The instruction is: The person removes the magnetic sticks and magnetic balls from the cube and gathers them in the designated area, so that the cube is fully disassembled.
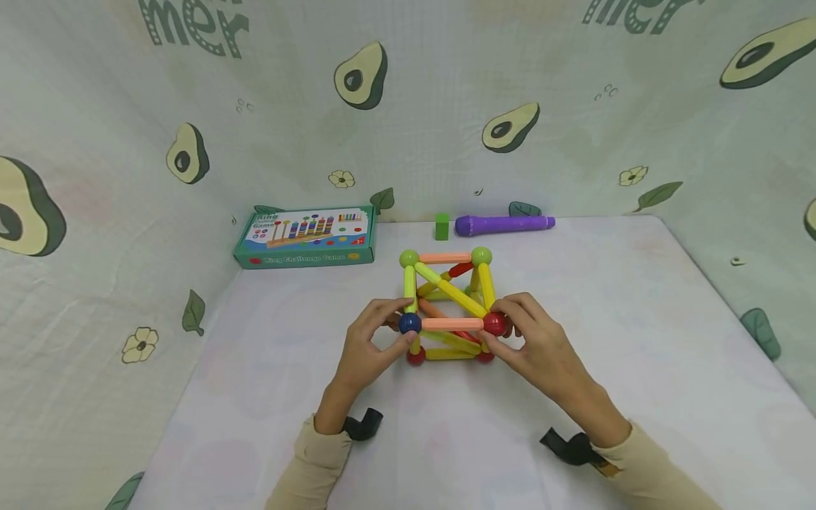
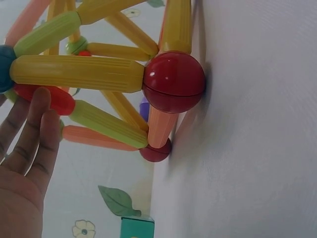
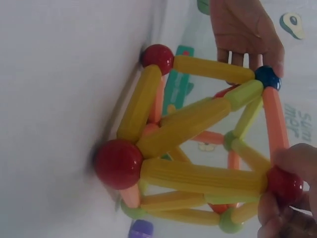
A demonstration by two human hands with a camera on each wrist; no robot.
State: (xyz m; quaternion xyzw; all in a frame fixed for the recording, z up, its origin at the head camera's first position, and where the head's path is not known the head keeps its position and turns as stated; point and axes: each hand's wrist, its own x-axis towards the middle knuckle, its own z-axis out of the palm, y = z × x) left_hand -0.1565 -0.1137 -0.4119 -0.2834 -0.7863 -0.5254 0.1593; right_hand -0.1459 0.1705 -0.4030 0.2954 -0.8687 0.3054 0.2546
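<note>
A box-shaped frame built from building sticks and balls stands on the white-covered table, with diagonal sticks across its faces. Sticks are yellow, lime, salmon and red. My left hand pinches the blue ball at the near upper left corner between thumb and fingers. At the near upper right corner, my right hand grips a red ball, partly covered by its fingers. A salmon stick joins those two balls. Red balls form the lower corners on the table, and green balls sit at the far top corners.
Behind the frame lie a small green block and a purple microphone-shaped stick. A green game box is at the back left. A cloth backdrop with avocado prints rises behind the table.
</note>
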